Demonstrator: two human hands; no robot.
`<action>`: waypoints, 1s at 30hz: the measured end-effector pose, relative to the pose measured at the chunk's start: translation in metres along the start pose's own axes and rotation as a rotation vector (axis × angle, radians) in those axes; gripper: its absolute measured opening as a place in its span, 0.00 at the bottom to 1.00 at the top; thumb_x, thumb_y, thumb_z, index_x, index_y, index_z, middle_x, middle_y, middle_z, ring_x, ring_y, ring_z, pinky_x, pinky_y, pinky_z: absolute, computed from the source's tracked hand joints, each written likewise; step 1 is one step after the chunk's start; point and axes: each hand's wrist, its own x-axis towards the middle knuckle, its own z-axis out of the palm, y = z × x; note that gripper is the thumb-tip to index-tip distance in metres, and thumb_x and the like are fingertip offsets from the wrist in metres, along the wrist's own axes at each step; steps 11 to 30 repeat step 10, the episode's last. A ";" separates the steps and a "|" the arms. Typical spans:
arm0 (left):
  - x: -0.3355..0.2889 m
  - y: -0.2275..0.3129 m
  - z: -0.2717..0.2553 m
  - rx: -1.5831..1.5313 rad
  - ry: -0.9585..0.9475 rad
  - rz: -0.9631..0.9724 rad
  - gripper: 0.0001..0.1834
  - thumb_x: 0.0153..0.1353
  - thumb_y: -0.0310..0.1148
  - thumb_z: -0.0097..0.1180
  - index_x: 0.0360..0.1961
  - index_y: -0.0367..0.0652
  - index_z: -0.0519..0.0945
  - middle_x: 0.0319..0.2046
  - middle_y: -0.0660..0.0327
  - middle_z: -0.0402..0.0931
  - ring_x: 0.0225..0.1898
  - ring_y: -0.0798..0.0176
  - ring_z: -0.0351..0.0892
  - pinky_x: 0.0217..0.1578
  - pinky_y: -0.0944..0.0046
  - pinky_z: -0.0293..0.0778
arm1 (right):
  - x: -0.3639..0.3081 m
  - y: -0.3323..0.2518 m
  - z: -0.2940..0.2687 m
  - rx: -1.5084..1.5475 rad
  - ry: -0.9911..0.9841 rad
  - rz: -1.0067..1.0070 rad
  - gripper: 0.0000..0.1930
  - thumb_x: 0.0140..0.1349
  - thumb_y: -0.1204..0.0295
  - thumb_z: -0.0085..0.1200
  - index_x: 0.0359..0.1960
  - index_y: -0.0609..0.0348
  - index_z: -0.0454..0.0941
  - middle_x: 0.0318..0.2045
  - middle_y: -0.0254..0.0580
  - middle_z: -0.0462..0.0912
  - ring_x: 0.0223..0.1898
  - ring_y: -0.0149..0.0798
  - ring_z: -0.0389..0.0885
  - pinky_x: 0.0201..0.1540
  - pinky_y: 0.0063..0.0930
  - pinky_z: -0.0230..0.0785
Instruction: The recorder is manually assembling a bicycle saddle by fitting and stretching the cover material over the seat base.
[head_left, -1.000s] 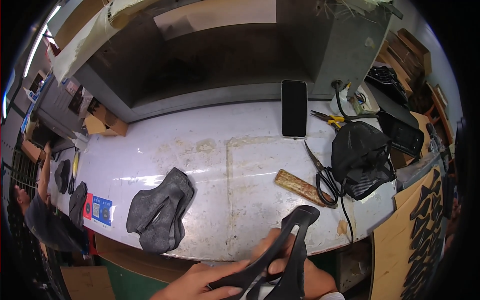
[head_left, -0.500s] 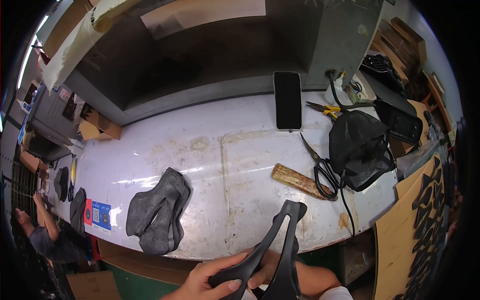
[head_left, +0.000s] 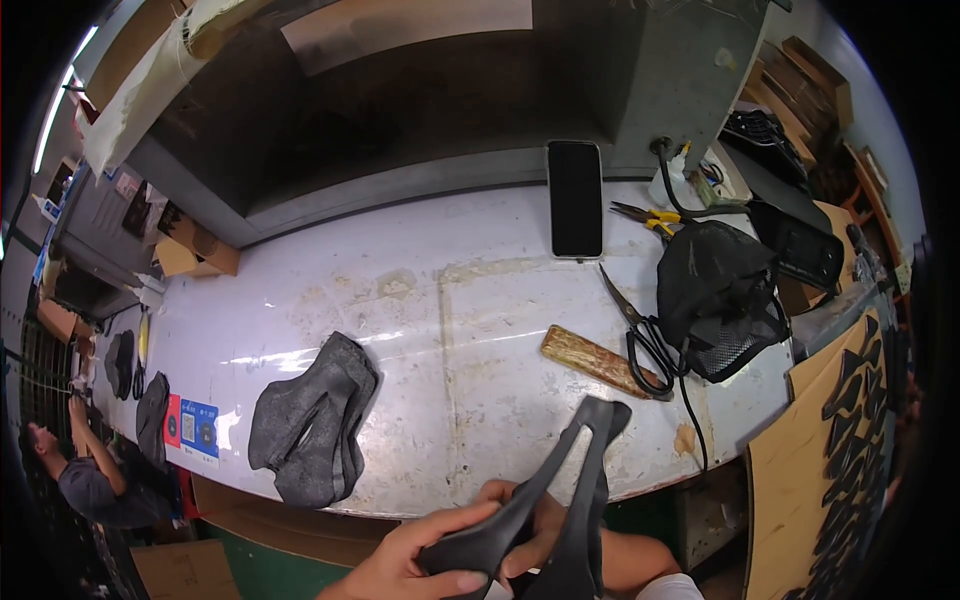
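Note:
A black bicycle saddle (head_left: 482,540) with a long central slot is held over the near edge of the table, its narrow nose pointing away from me. My left hand (head_left: 405,562) is closed around its left wing, thumb on top. From the right, my right hand (head_left: 541,530) reaches under and behind the saddle; part of it shows through the slot, its fingers pressed to the inner side of the left wing. To the left lies a stack of dark grey saddle-shaped pads (head_left: 318,425), apart from both hands.
Beyond the saddle lie a worn wooden-looking bar (head_left: 595,360), black scissors (head_left: 648,350), yellow-handled pliers (head_left: 650,216), a phone (head_left: 575,200) and a black mesh cap (head_left: 715,295). A cardboard sheet with black pieces (head_left: 815,460) stands at right. Another person (head_left: 100,480) works at far left.
The saddle's nose has swung slightly to the right and turned a little. Both hands keep their hold on it.

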 end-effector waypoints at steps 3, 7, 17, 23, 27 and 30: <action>-0.004 -0.007 0.002 0.093 0.176 0.060 0.38 0.53 0.25 0.66 0.65 0.31 0.64 0.54 0.50 0.76 0.53 0.62 0.77 0.58 0.62 0.67 | -0.003 -0.007 0.016 -0.070 0.143 -0.131 0.41 0.47 0.67 0.75 0.61 0.58 0.65 0.52 0.42 0.77 0.54 0.36 0.76 0.60 0.31 0.66; 0.006 -0.009 0.016 -0.096 0.388 0.075 0.39 0.55 0.28 0.64 0.66 0.29 0.61 0.53 0.50 0.74 0.53 0.62 0.76 0.57 0.64 0.68 | 0.018 0.002 0.020 -0.105 0.036 -0.728 0.44 0.47 0.69 0.73 0.66 0.64 0.62 0.61 0.47 0.68 0.60 0.40 0.65 0.60 0.33 0.60; 0.006 -0.006 0.014 -0.103 0.410 0.061 0.39 0.54 0.28 0.64 0.66 0.28 0.61 0.54 0.50 0.73 0.54 0.63 0.75 0.58 0.64 0.67 | 0.007 -0.016 0.018 -0.785 0.357 -0.792 0.48 0.46 0.55 0.70 0.64 0.70 0.62 0.64 0.64 0.59 0.65 0.61 0.56 0.67 0.48 0.49; 0.006 -0.006 0.014 -0.103 0.410 0.061 0.39 0.54 0.28 0.64 0.66 0.28 0.61 0.54 0.50 0.73 0.54 0.63 0.75 0.58 0.64 0.67 | 0.007 -0.016 0.018 -0.785 0.357 -0.792 0.48 0.46 0.55 0.70 0.64 0.70 0.62 0.64 0.64 0.59 0.65 0.61 0.56 0.67 0.48 0.49; 0.006 -0.006 0.014 -0.103 0.410 0.061 0.39 0.54 0.28 0.64 0.66 0.28 0.61 0.54 0.50 0.73 0.54 0.63 0.75 0.58 0.64 0.67 | 0.007 -0.016 0.018 -0.785 0.357 -0.792 0.48 0.46 0.55 0.70 0.64 0.70 0.62 0.64 0.64 0.59 0.65 0.61 0.56 0.67 0.48 0.49; 0.006 -0.006 0.014 -0.103 0.410 0.061 0.39 0.54 0.28 0.64 0.66 0.28 0.61 0.54 0.50 0.73 0.54 0.63 0.75 0.58 0.64 0.67 | 0.007 -0.016 0.018 -0.785 0.357 -0.792 0.48 0.46 0.55 0.70 0.64 0.70 0.62 0.64 0.64 0.59 0.65 0.61 0.56 0.67 0.48 0.49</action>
